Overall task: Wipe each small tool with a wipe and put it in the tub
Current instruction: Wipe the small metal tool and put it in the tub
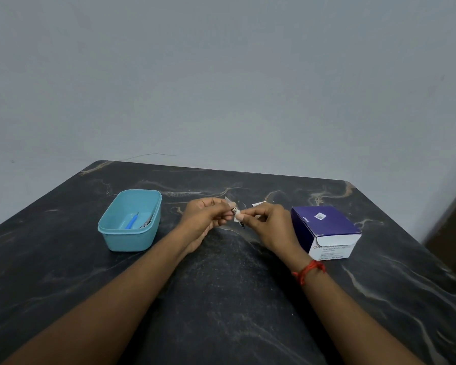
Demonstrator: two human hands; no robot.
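My left hand (204,216) pinches a small metal tool (233,209) above the middle of the dark table; a thin pale blade of it sticks up past my fingers. My right hand (267,222) presses a small white wipe (238,216) against that tool, so the two hands meet. To the left stands the light blue tub (111,227), which holds a blue-handled tool (131,222) and a small metal tool (146,222). A small dark item (242,225) lies on the table just under my hands; I cannot tell what it is.
A purple and white box (324,226) sits right of my right hand, its flap open toward me. A torn white wrapper (258,204) lies behind my right hand. The marbled black table (221,285) ends at a grey wall.
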